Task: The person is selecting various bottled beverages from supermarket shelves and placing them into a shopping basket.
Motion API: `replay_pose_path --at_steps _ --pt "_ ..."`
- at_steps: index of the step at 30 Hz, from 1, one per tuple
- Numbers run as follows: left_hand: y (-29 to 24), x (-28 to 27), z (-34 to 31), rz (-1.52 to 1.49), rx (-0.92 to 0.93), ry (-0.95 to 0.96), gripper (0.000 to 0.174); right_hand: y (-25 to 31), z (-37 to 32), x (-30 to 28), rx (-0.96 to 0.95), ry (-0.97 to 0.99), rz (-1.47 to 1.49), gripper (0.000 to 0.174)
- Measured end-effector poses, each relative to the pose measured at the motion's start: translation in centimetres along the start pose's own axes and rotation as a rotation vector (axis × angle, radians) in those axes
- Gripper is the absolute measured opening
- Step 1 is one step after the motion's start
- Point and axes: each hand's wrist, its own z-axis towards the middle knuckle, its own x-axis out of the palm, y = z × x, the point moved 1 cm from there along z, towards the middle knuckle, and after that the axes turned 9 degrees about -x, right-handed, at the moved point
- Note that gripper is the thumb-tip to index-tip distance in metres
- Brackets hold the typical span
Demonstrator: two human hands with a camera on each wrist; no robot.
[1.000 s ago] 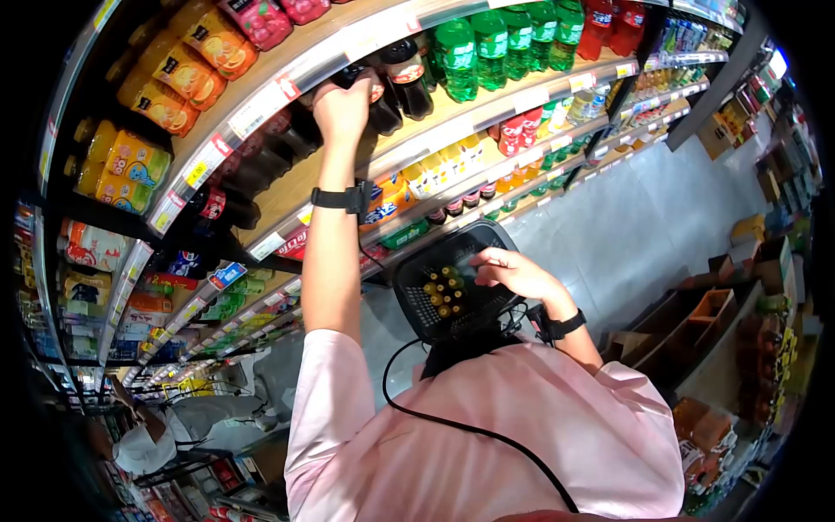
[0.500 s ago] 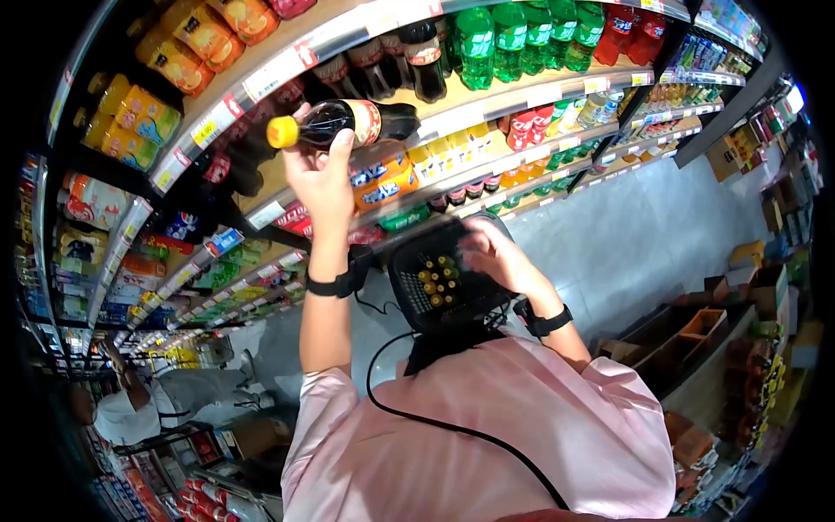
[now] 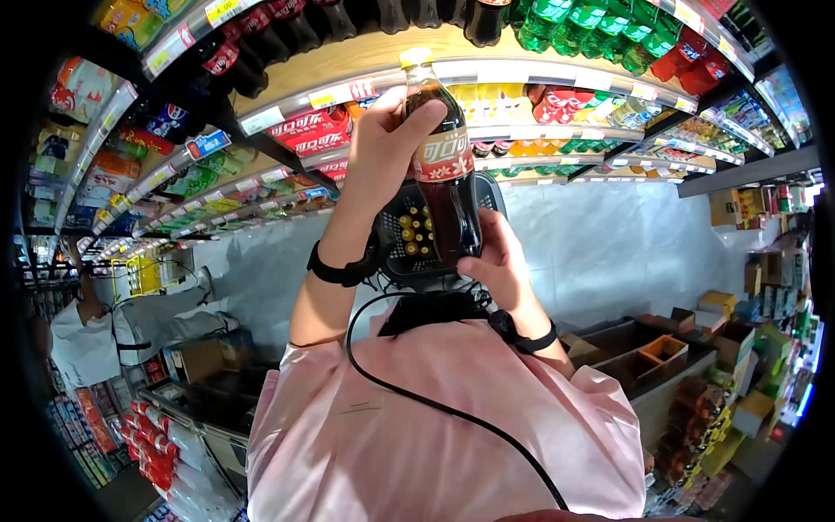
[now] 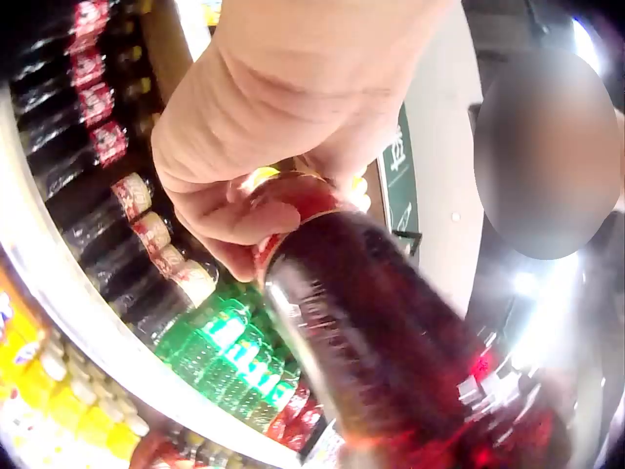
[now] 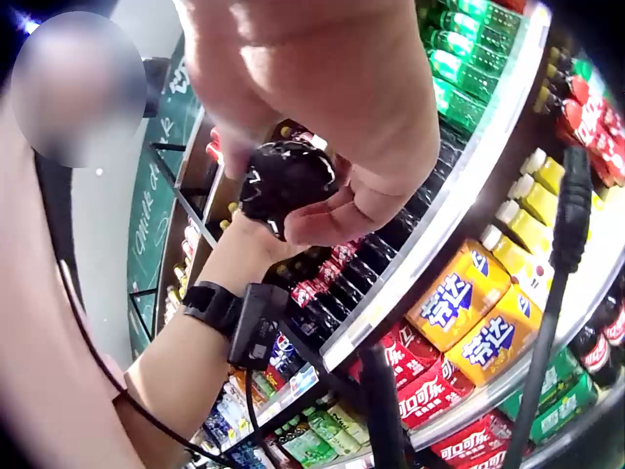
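Observation:
A cola bottle (image 3: 452,204) with a yellow cap and a red-and-cream label slants over the shopping basket (image 3: 493,193), its cap end toward the shelf. My left hand (image 3: 387,143) grips it around the upper part, thumb across the front above the label. At the dark base, my right hand (image 3: 502,261) holds the bottle from the other side. The right wrist view shows its thumb and fingers around the bottle's bottom (image 5: 283,186). Several yellow-capped bottles (image 3: 409,233) stand inside the black basket, partly hidden behind the held bottle.
Above the basket runs a curved shelf (image 3: 348,61) with cola bottles (image 3: 335,17) and green bottles (image 3: 600,30). Red cartons (image 3: 309,129) sit one level lower. A wooden box (image 3: 661,350) lies at the right; a person in pale clothes (image 3: 83,344) is at the left.
My left hand has taken the cola bottle off the shelf and brought it rightward over the basket, turning it base toward me. My right hand has taken hold of the base.

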Motion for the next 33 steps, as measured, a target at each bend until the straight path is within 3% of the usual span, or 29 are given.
replay_pose_path --at_steps 3,5,8,12,17,20,23,26,33 --pt "0.2 -0.1 0.0 0.114 0.092 0.012 0.037 1.4 -0.8 0.2 -0.015 0.104 -0.218 0.067" --pt "1.3 -0.6 -0.2 0.177 0.049 0.018 0.043 1.2 -1.4 0.2 0.047 0.061 -0.199 0.071" --pt "1.5 -0.7 0.4 0.142 0.009 0.015 0.053 0.4 -2.0 -1.1 -0.014 0.061 -0.213 0.078" --pt "2.4 -0.6 0.5 0.23 -0.117 -0.017 0.059 1.7 -1.9 -1.0 0.05 0.068 -0.316 0.077" --pt "4.2 0.2 1.2 0.165 -0.139 -0.005 0.059 2.1 -2.2 -1.4 0.119 0.053 -0.426 0.081" --pt "5.2 0.5 2.2 0.085 -0.154 0.012 0.057 2.2 -2.0 -1.6 0.23 0.046 -0.46 0.093" --pt "6.1 0.4 2.9 0.151 -0.197 0.005 0.053 2.2 -2.0 -2.1 0.22 0.037 -0.576 0.093" --pt "6.9 0.8 3.2 0.009 -0.241 0.014 0.049 2.1 -1.5 -2.8 0.047 0.088 -0.677 0.08" --pt "8.1 1.0 4.0 0.003 -0.19 0.011 0.041 0.8 -1.1 -4.9 0.087 0.109 -0.61 0.076"
